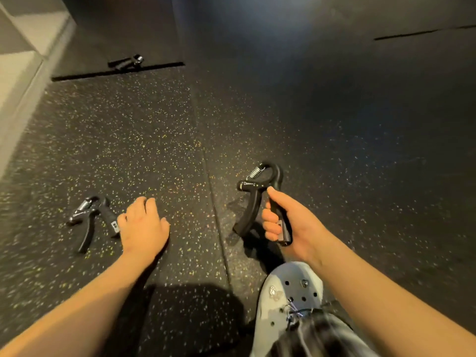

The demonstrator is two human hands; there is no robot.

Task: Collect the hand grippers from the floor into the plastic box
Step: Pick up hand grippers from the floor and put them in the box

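Observation:
My right hand (288, 225) grips one handle of a black hand gripper (253, 199) with a steel spring, held just above the speckled rubber floor. My left hand (143, 225) hovers low, fingers bent downward, right beside a second black hand gripper (88, 222) lying on the floor; its fingers reach the near handle, and whether they touch it is unclear. A third hand gripper (126, 62) lies far off at the upper left, on a mat seam. No plastic box is in view.
A pale wall base (23, 73) runs along the left edge. My grey clog shoe (288, 297) stands at the bottom right. Dark rubber mats (334, 112) with seams cover the floor ahead and to the right.

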